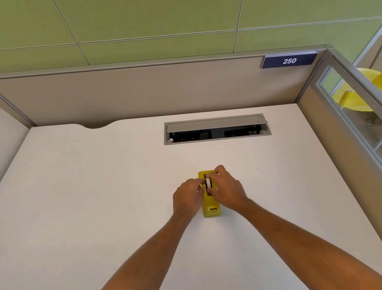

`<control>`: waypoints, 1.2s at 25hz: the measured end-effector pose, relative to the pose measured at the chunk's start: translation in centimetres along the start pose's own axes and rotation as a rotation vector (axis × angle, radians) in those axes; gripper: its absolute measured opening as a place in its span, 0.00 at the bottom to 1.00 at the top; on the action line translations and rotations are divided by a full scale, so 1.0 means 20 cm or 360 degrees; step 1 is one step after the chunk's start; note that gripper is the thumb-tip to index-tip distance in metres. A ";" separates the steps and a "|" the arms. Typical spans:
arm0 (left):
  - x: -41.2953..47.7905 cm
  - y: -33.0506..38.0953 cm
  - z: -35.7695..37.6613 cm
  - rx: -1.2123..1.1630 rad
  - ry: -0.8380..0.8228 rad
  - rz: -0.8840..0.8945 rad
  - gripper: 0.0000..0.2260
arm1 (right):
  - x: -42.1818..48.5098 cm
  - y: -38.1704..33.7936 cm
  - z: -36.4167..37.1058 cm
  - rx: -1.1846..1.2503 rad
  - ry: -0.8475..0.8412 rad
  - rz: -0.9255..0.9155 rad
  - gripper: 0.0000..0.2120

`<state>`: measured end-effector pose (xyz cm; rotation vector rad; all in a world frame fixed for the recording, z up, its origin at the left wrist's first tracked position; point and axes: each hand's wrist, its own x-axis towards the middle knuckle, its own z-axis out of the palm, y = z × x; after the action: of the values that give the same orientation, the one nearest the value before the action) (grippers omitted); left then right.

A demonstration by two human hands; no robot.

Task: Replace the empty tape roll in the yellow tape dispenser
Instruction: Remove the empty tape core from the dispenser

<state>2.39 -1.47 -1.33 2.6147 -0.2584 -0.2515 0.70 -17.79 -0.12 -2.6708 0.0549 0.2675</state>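
The yellow tape dispenser (210,209) stands on the white desk (97,199), its cutter end facing me. A white tape roll (208,183) on a dark hub sits upright in the dispenser's slot. My left hand (186,197) pinches the roll's left side with its fingertips. My right hand (226,189) grips the roll from the right, fingers curled over its top and front. Both hands hide much of the dispenser's body.
A grey cable hatch (216,128) with its lid raised lies in the desk behind the dispenser. Beige partition walls (134,92) close off the back and right side. A yellow chair (372,87) shows through the right glass panel.
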 end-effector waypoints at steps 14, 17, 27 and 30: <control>-0.02 0.04 -0.04 -0.0203 0.0025 -0.0088 0.14 | 0.02 -0.03 -0.03 0.0017 -0.0003 -0.0035 0.16; -0.02 0.04 -0.04 -0.0258 0.0024 -0.0082 0.13 | 0.02 -0.04 -0.05 0.0062 0.0025 -0.0060 0.15; -0.06 0.06 -0.05 -0.1379 0.0121 -0.0629 0.11 | -0.01 -0.07 -0.08 0.0327 0.0073 -0.0102 0.17; -0.10 0.06 -0.08 -0.1998 0.0020 -0.0879 0.08 | -0.04 -0.07 -0.08 0.0460 0.0111 -0.0154 0.18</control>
<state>0.66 -1.26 0.82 1.3753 0.4989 -0.4061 0.28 -17.23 2.18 -2.3865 -0.0135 0.1247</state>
